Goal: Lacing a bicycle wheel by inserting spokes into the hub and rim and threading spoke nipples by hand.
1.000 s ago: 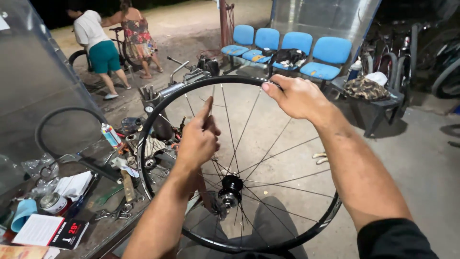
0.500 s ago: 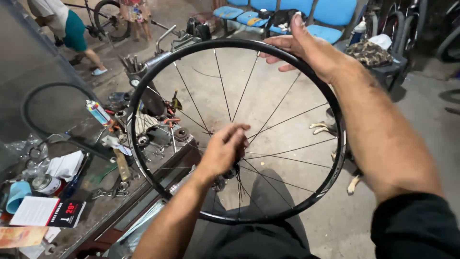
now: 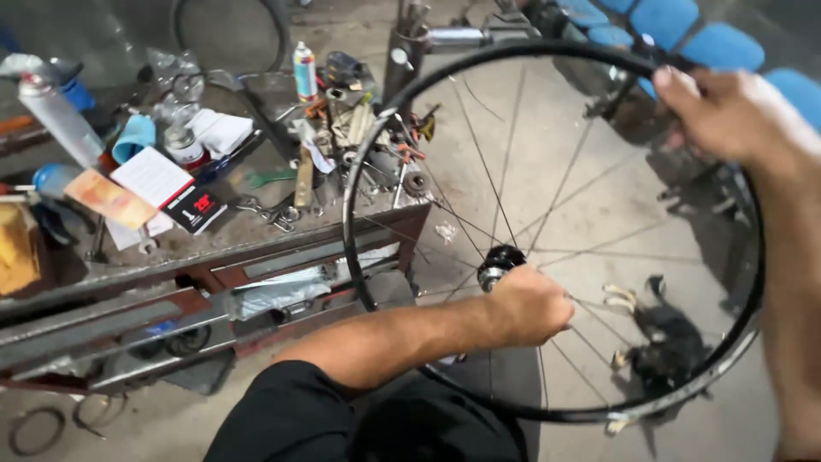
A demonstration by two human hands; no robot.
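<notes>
Right now my left hand (image 3: 532,306) is curled shut round the black hub (image 3: 500,263) at the centre of the bike wheel (image 3: 363,175), fingers wrapped, knuckles toward me. My right hand (image 3: 727,115) grips the rim up top-right, fingers folded over the outer edge, thumb side blurred so I can't tell exactly how it sits. Wheel's held up in the air between me and the floor, tilted a bit, hub approx level w/ the bench front.

Edges: left arc of the rim overlaps the right end of the workbench (image 3: 256,235) in view; can't tell if it touches or just hangs in front. Top arc passes in front of a metal stand (image 3: 410,43) and the blue chairs (image 3: 658,26) behind. Bottom arc sits just above my dark lap.

Room: bare concrete floor (image 3: 556,188) shows through the spokes, open on the right half. A dark dog (image 3: 663,338) lies on that floor, seen through the lower-right spokes, near the rim's edge in view.

Bench is crowded: spray can (image 3: 304,70) upright at the back, larger grey can (image 3: 56,115) far left, a white booklet (image 3: 154,175), a black card (image 3: 195,208), wrenches and small bits heaped near the right corner next to the rim. A tyre (image 3: 227,34) behind the bench, loose rings (image 3: 34,428) on the ground lower-left.
</notes>
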